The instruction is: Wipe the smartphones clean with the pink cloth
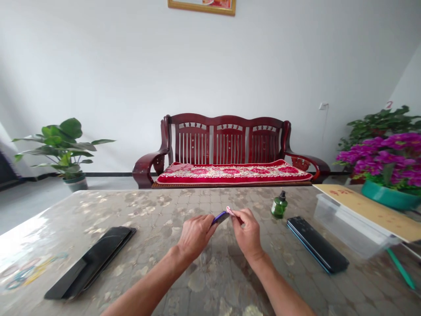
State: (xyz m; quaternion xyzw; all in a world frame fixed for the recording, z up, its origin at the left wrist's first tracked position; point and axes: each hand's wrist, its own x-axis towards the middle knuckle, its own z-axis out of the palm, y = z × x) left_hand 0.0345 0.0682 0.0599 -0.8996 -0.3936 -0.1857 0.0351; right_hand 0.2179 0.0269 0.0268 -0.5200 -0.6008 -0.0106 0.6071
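- Two hands meet above the middle of the desk (158, 270) in the head view, close together, seemingly so that two small things can be worked against each other.
- Left hand (195, 235): closed, thumb and fingers gripping one end of a purple rod (219, 217). Its dark far end juts toward the other hand, a hold that leaves that end free.
- Right hand (247, 232): thumb and forefinger pinched together on a pink loop (230, 211), the other fingers curled in. Gripping it low leaves the rounded top standing clear.
- Loop and rod end are side by side between the hands; whether they touch is too small to tell.
- A black case (94, 261) lies at the left and a blue-edged case (317, 245) at the right, both outside the forearms, which likely keeps the middle free for the hands.
- Coloured bands (31, 272) lie loosely at the far left, perhaps spread so that each can be picked out.
- The green bottle (279, 205) stands upright on its base, cap up, beyond the right hand.
- A clear box (355, 230) at the right has a tan board (371, 211) above it, probably bearing on its rim.
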